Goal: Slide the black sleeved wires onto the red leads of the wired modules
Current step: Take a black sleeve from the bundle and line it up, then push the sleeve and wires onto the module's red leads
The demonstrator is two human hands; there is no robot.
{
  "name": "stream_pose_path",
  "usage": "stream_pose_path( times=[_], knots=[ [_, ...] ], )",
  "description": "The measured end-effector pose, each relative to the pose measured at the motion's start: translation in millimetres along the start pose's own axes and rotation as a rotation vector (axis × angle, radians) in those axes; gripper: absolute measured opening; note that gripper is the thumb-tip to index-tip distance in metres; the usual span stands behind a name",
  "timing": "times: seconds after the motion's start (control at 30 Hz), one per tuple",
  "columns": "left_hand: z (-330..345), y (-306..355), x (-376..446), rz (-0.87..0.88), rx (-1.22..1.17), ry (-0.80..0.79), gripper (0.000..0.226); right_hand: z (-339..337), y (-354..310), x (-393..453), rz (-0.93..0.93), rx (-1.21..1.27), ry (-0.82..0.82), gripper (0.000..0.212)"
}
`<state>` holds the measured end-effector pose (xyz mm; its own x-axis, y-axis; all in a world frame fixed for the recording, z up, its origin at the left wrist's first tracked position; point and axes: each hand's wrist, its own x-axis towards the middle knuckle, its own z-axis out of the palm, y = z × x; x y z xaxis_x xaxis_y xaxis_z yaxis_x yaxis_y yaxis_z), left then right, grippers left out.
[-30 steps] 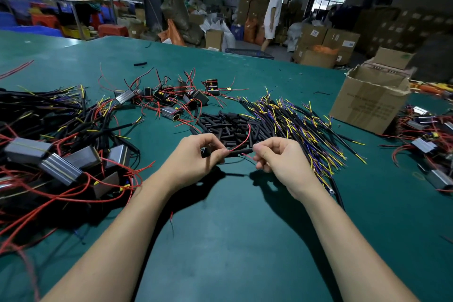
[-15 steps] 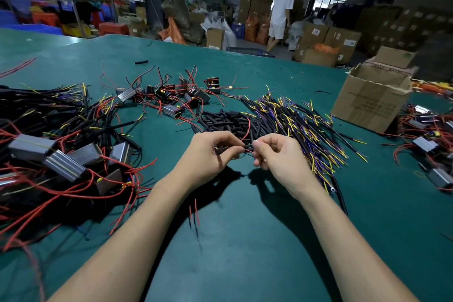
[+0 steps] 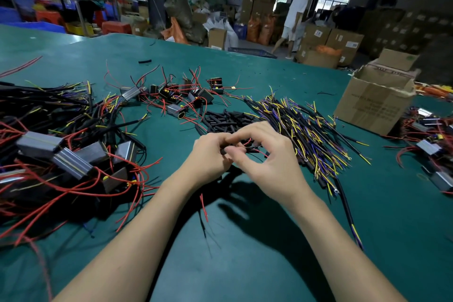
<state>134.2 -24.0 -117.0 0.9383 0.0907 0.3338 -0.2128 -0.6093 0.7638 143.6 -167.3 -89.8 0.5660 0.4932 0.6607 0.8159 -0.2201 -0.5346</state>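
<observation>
Left hand [image 3: 210, 154] and right hand [image 3: 267, 154] pinch a black sleeve [image 3: 247, 149] and red lead [image 3: 263, 154] above the table [image 3: 245, 265]. Beyond them: loose sleeves [image 3: 225, 119], wires [image 3: 306, 130], modules [image 3: 171, 97]; box [image 3: 375, 103] at right.

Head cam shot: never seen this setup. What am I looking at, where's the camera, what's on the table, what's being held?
There is no robot here. A person wears one wide-angle camera on the head, looking forward and down, so the two bare forearms reach in from the bottom edge. The left hand and right hand meet over a green table, together pinching a black sleeved wire with a red lead at it. How far the sleeve is on cannot be told. On the table lie a pile of silver modules with red leads at left, small black modules farther back, short black sleeves, a bundle of yellow and purple tipped wires, and a cardboard box at right.
</observation>
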Motion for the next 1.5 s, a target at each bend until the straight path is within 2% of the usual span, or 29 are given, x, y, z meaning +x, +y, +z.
stream_pose_path(
  times=[0.13,0.27,0.4,0.7,0.8,0.9,0.93,1.0,1.07,1.1,1.13,1.27,1.4,1.5],
  knots=[
    [-1.0,-1.1,-3.1,0.043,-0.054,-0.001,0.004,8.9,2.9,-4.4,0.085,0.061,0.057,0.001],
    [-4.1,3.0,-10.1,0.155,-0.184,0.108,0.019,8.6,8.8,-5.6,0.182,0.092,0.141,0.006],
    [-1.9,5.4,-10.3,0.205,-0.202,0.155,0.007,3.5,18.7,-5.3,0.301,0.116,0.196,0.016],
    [2.0,0.5,-7.0,0.18,-0.194,0.102,0.02,3.5,28.7,-3.3,0.429,0.173,0.192,0.013],
    [4.1,-0.4,-8.0,0.185,-0.2,0.062,0.016,3.9,29.2,-3.8,0.437,0.181,0.169,0.01],
    [6.9,-2.9,-8.4,0.196,-0.154,0.091,0.017,-2.5,31.2,-3.2,0.442,0.233,0.122,0.01],
    [7.4,-3.7,-7.9,0.189,-0.16,0.099,0.017,-7.6,33.2,-1.4,0.442,0.262,0.145,0.009],
    [8.0,-5.0,-7.4,0.174,-0.177,0.109,0.016,-23.7,44.7,4.5,0.49,0.267,0.322,0.01],
    [9.0,-4.7,-8.4,0.17,-0.173,0.115,0.014,-43.1,61.7,9.6,0.624,0.16,0.562,0.013],
    [9.8,-4.4,-8.8,0.166,-0.169,0.119,0.014,-50.7,69.8,11.3,0.694,0.069,0.613,0.014],
    [10.4,-4.0,-9.1,0.159,-0.168,0.124,0.013,-54.5,76.8,12.7,0.745,-0.035,0.591,0.015],
    [11.2,-4.3,-10.1,0.135,-0.17,0.133,0.013,-39.5,85.9,26.3,0.784,-0.432,0.246,0.019],
    [13.2,-5.4,-10.6,0.148,-0.171,0.16,0.014,-39.8,97.0,47.0,0.782,-0.718,0.155,0.017],
    [15.4,-6.3,-9.4,0.156,-0.154,0.175,0.015,-42.2,107.8,49.9,0.804,-0.87,0.003,0.011]
  ],
)
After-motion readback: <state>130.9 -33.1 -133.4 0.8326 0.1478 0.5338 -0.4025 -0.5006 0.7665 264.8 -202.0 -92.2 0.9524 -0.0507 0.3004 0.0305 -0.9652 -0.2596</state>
